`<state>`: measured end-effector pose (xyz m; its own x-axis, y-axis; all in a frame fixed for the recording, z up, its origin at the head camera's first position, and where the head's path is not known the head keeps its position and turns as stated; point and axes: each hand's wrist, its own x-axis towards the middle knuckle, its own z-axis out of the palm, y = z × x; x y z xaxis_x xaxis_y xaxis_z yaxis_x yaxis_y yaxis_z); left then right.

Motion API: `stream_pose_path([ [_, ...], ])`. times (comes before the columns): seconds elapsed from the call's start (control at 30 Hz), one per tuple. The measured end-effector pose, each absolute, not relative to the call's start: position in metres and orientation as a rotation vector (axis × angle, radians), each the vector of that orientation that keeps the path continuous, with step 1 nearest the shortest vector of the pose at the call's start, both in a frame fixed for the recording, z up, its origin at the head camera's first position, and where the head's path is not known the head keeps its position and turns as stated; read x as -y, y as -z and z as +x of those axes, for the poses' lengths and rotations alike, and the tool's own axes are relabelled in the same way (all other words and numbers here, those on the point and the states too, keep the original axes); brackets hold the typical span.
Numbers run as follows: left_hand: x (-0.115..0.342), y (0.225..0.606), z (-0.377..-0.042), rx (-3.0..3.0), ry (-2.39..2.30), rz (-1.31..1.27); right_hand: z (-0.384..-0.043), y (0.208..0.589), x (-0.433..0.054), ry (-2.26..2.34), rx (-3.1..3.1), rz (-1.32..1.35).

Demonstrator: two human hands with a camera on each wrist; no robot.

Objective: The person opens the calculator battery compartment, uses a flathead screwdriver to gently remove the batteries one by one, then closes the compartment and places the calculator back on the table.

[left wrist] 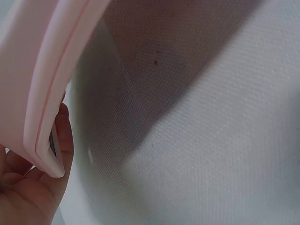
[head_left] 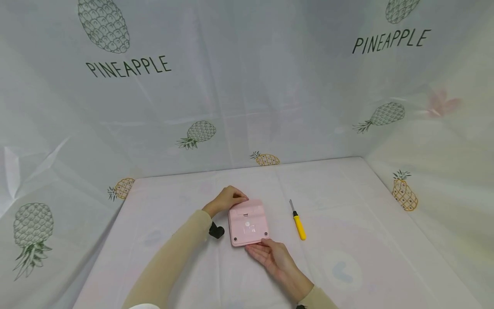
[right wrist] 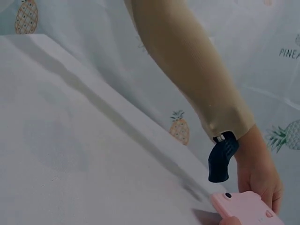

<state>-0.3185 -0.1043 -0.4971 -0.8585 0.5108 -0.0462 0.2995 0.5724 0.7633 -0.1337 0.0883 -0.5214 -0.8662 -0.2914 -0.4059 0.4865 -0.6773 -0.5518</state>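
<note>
A pink, rounded-square calculator [head_left: 248,224] is held back side up, with two dark round feet at its near corners and a small slot towards the far end. My left hand [head_left: 227,199] grips its far left corner. At the near edge my right hand [head_left: 275,258] holds it, thumb on top and fingers underneath. Seen from the side in the left wrist view, the calculator [left wrist: 51,89] shows a seam and a dark strip on its underside, above a shadow on the cloth. The right wrist view catches only part of the calculator [right wrist: 251,208].
A screwdriver [head_left: 298,221] with a yellow and black handle lies to the right of the calculator, tip pointing away. The white cloth-covered table [head_left: 347,206] meets a pineapple-printed curtain [head_left: 239,98] behind and at both sides. A black camera mount [right wrist: 222,159] sits on my left wrist.
</note>
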Motion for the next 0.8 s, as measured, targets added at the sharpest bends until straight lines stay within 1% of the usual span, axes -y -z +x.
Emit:
stream_pose_path([
  [0.37, 0.105, 0.504, -0.321, -2.575, -1.135, 0.658, -0.132, 0.519, -0.089, 2.485, -1.006, 0.317],
  [0.8, 0.105, 0.508, -0.318, -2.620, -1.107, 0.655, -0.130, 0.518, -0.091, 2.448, -1.017, 0.326],
])
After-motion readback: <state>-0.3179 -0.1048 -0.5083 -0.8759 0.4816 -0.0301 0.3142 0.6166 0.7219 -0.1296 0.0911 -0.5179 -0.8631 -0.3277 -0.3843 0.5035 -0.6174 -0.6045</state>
